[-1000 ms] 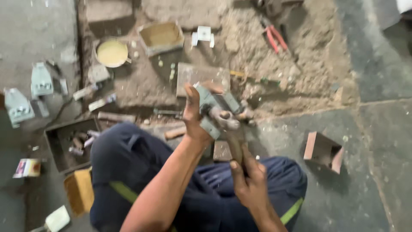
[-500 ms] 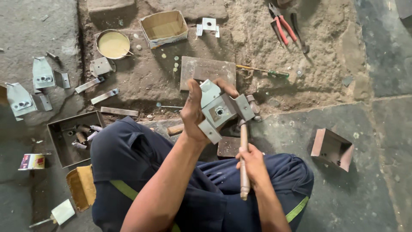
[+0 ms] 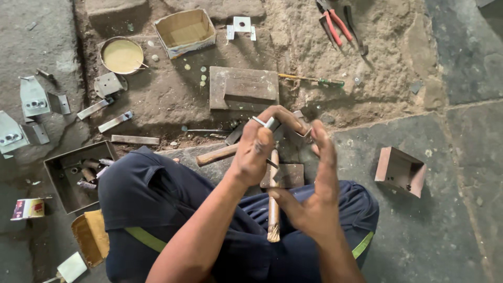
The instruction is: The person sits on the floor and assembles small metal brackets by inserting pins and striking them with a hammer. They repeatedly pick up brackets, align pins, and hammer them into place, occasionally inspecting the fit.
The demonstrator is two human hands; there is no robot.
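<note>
My left hand (image 3: pixel 257 149) is closed over a grey metal bracket (image 3: pixel 300 131), held above my lap; only its edges show past the fingers. Just right of the bracket, my right hand (image 3: pixel 314 194) is raised with fingers straight and apart, the palm facing the part. A wooden tool handle (image 3: pixel 273 215) lies upright across my dark trousers between the hands, next to the right thumb. I cannot tell whether the thumb touches it. A second wooden handle (image 3: pixel 217 154) lies on the floor behind my left wrist.
On the floor ahead are a flat metal block (image 3: pixel 243 86), a cardboard box (image 3: pixel 184 31), a round tin of yellow paste (image 3: pixel 122 55), red pliers (image 3: pixel 335 23) and a green-handled screwdriver (image 3: pixel 314 80). A rusty box (image 3: pixel 399 170) sits right; a tray of bolts (image 3: pixel 68 183) and grey brackets (image 3: pixel 31 99) sit left.
My right hand let go of the wooden handle and rose beside the bracket with fingers spread. My left hand turned the bracket and closed further over it.
</note>
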